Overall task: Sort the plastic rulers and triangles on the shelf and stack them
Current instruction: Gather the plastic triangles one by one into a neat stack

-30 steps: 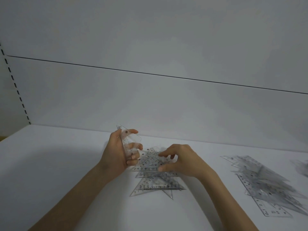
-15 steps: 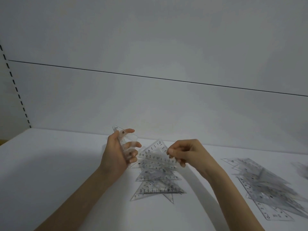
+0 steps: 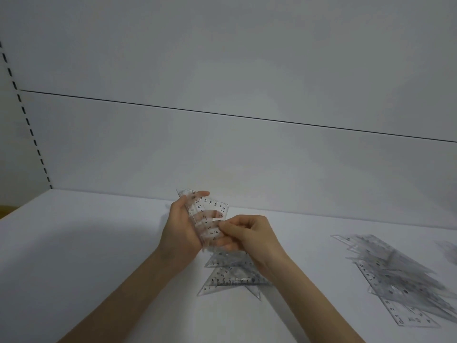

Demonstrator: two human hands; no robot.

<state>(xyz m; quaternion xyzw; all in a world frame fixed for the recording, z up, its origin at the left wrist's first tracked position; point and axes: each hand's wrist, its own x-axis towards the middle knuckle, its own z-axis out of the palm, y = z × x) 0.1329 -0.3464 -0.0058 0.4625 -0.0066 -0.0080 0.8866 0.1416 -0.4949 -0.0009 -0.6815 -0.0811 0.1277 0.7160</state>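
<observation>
Brought across since half a second ago: one clear triangle (image 3: 215, 207), lifted off the heap below and now laid flat against the held bundle (image 3: 185, 194), up off the surface toward the back of the shelf (image 3: 99, 256). Pinched at its near edge by the right hand (image 3: 249, 233), thumb and forefinger curled tight on the plastic. Backed by the left hand (image 3: 181, 229), curled round the bundle from behind, fingertips visible through the clear sheets. Number of pieces in that bundle impossible to tell through the overlapping print.

Directly below both hands, flat on the shelf: loose triangles (image 3: 230, 280), a few overlapped at odd angles, printed scales readable, partly hidden under the right wrist. Well apart to the right: a larger pile (image 3: 395, 276) of clear pieces, fanned out and untidy, with a straight ruler (image 3: 408, 318) jutting from its near end. Further right, at the very edge, a blurred scrap (image 3: 447, 251) of more plastic, too smeared to name.

Judged somewhere near the middle: gathering of like-shaped triangles under way, several more left to pick up, larger pile apparently not yet squared. Nothing so far set down as a tidy stack.

Compared with the earlier views: right hand up and leftward, from over the heap to meet the left; left hand much where it was; heap apparently one piece thinner.

Behind everything, plain grey back panel (image 3: 222, 157) crossed by one dark seam, and a slotted upright (image 3: 24, 115) at the left.
</observation>
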